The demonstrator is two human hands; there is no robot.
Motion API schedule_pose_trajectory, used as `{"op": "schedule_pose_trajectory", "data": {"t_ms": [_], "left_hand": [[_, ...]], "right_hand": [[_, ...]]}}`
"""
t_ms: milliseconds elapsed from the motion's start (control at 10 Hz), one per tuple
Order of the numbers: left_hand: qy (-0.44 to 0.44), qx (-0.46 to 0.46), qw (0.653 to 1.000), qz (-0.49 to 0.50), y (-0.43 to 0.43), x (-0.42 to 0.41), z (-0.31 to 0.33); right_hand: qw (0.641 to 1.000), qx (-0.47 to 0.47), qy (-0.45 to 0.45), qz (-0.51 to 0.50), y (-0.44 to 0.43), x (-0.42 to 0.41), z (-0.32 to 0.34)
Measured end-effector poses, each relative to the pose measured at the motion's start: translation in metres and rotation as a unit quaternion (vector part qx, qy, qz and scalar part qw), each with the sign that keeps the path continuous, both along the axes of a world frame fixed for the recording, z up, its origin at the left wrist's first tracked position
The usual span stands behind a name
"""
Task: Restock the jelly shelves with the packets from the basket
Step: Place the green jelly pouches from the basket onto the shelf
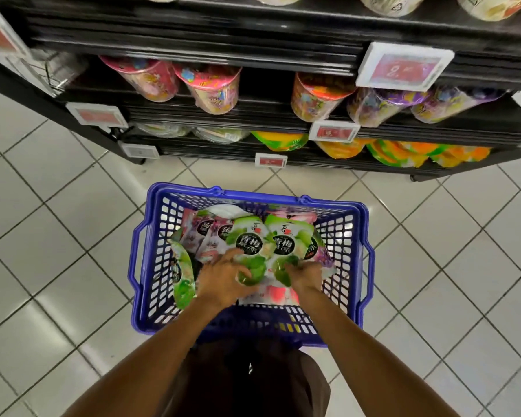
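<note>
Resting on white tiles [57,230] by black shelves [223,121], blue basket [358,266] — left grip [223,275], right grip [306,276] clamp green packets [250,246]

Left hand [223,276], right hand [306,275] on green packets [250,245].

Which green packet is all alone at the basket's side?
The side packet leaning on the basket's left wall. The others lie together in the middle: the left hand grips the left middle packet, the right hand the right middle packet.

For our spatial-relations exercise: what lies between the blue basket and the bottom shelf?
Only bare white floor tiles, as the head view shows. The basket stands apart from the bottom shelf.
</note>
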State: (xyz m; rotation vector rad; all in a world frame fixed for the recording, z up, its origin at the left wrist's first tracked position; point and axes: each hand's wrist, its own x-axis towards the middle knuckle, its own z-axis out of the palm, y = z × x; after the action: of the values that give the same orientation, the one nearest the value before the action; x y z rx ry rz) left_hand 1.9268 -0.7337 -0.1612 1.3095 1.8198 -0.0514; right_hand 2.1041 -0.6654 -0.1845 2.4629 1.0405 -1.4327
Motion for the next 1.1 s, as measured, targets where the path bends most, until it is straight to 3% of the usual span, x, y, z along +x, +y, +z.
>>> {"op": "schedule_pose_trajectory", "data": {"t_ms": [100, 200, 300, 400, 500, 600, 700, 800, 900, 1000, 1100], "left_hand": [[0.017, 0.005, 0.997, 0.081, 0.014, 0.004, -0.003], [0.005, -0.034, 0.981, 0.189, 0.03, 0.005, -0.01], [-0.003, -0.149, 0.949, 0.279, 0.048, 0.003, -0.013], [-0.041, -0.216, 0.927, 0.304, 0.054, -0.004, -0.012], [-0.124, -0.225, 0.904, 0.341, 0.043, -0.009, 0.0], [-0.145, -0.251, 0.912, 0.289, 0.025, -0.006, 0.022], [-0.089, -0.271, 0.922, 0.262, -0.005, 0.004, 0.04], [-0.096, -0.272, 0.914, 0.285, -0.029, 0.014, 0.067], [-0.166, -0.213, 0.886, 0.377, -0.035, 0.016, 0.112], [-0.32, -0.164, 0.831, 0.424, -0.033, 0.009, 0.163], [-0.454, -0.082, 0.742, 0.487, -0.022, 0.012, 0.223]], "right_hand": [[1.0, -0.019, -0.023, 0.008, -0.003, 0.0, -0.007], [0.997, -0.068, 0.025, -0.009, 0.0, 0.003, -0.017], [0.977, -0.117, 0.131, -0.119, 0.003, 0.007, -0.012], [0.966, -0.126, 0.177, -0.139, 0.005, 0.012, 0.002], [0.945, -0.141, 0.229, -0.187, -0.001, 0.012, 0.027], [0.94, -0.121, 0.253, -0.196, -0.003, 0.009, 0.052], [0.903, -0.114, 0.333, -0.244, -0.002, 0.0, 0.077], [0.908, -0.094, 0.349, -0.212, -0.004, -0.019, 0.112], [0.889, -0.115, 0.388, -0.217, -0.002, -0.026, 0.159], [0.843, -0.148, 0.439, -0.271, 0.004, -0.02, 0.211], [0.83, -0.149, 0.462, -0.276, 0.006, -0.012, 0.271]]}}
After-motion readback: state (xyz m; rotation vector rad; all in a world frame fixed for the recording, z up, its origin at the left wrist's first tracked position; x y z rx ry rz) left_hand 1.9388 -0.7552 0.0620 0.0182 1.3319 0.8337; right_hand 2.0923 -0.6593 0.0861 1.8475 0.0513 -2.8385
